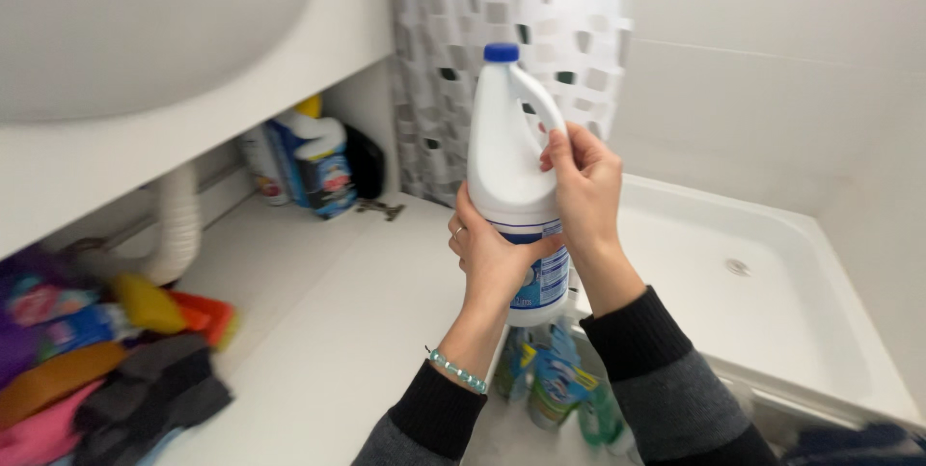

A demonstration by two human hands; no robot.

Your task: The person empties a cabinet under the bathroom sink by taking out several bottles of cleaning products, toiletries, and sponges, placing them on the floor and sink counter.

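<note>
Here the left hand (492, 254) wraps the white bottle (511, 167) low, while the right hand (584, 186) clasps its handle. Its blue cap (501, 52) is on; uncapping needs steady holding.

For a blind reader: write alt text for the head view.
Two hands hold up a white bottle with a blue cap: left hand around its body, right hand at the handle. Behind are a shower tray, patterned curtain, and cleaning bottles under a sink.
</note>
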